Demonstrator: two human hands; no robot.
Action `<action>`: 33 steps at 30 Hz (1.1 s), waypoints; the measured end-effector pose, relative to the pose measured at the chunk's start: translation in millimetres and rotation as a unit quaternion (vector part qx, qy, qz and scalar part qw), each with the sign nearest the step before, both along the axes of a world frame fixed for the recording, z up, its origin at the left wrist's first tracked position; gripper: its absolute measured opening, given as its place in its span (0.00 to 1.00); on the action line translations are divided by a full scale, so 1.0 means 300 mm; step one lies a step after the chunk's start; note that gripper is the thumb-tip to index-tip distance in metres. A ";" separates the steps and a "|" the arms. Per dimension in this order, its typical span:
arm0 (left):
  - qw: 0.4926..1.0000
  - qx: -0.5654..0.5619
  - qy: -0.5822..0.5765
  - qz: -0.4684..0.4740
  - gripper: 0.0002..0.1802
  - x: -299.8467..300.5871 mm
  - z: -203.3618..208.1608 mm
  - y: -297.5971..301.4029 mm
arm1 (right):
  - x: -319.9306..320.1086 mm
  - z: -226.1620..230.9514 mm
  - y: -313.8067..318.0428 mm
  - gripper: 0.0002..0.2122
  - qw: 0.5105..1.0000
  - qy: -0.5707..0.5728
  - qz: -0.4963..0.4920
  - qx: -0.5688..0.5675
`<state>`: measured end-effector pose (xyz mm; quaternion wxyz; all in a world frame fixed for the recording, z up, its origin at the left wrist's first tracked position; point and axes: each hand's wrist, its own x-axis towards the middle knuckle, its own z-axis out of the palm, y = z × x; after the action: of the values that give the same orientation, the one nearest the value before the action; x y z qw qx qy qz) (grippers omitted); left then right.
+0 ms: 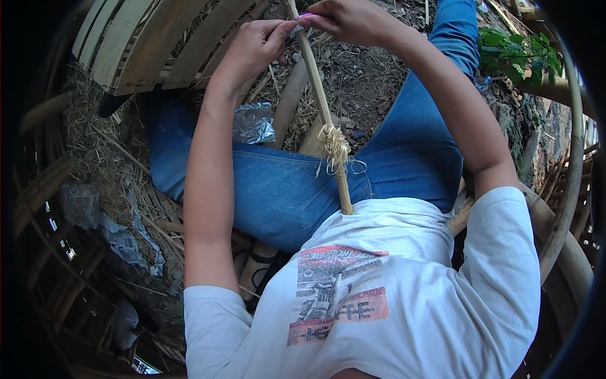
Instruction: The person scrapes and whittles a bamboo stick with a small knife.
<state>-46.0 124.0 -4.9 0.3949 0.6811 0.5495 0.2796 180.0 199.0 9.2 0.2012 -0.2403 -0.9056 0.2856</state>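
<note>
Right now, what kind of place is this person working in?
Probably an outdoor, rural craft spot: bare soil with straw, curved bamboo poles alongside, green leaves, and both hands working a thin bamboo stick.

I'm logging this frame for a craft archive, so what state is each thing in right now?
Long pale bamboo stick: gripped near its top, lower end braced against the torso.
Bundle of pale curly shavings: clinging to the stick mid-length.
Left hand: closed on the stick.
Right hand: closed on the stick beside it.
Crumpled silvery plastic wrapper: lying by the thigh.
</note>
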 end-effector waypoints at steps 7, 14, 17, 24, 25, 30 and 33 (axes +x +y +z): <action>1.000 -0.002 0.010 0.020 0.19 0.040 0.001 -0.079 | 0.025 0.023 -0.067 0.15 1.000 -0.015 -0.006 0.008; 0.999 -0.015 -0.013 0.027 0.18 0.037 -0.006 -0.071 | 0.027 0.014 -0.073 0.16 1.000 -0.018 -0.006 0.005; 0.998 -0.052 -0.038 0.018 0.20 0.033 -0.004 -0.065 | 0.016 0.039 -0.061 0.16 0.996 -0.084 -0.016 -0.015; 0.982 -0.124 -0.141 -0.029 0.24 0.012 -0.018 -0.048 | 0.010 0.028 -0.025 0.15 0.994 -0.092 0.014 -0.062; 0.982 -0.125 -0.141 -0.026 0.24 0.012 -0.022 -0.047 | 0.016 0.023 -0.032 0.15 0.995 -0.082 0.010 -0.052; 0.978 -0.126 -0.164 -0.040 0.23 0.007 -0.051 -0.039 | 0.020 0.024 -0.031 0.15 0.994 -0.090 0.010 -0.054; 0.969 -0.141 -0.193 -0.060 0.22 0.036 -0.049 -0.102 | 0.045 0.025 -0.088 0.16 0.992 -0.079 0.016 -0.098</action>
<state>-35.2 93.4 -19.5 0.6016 0.5837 0.4548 0.3009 193.6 172.7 16.5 0.1003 -0.2665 -0.8898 0.3567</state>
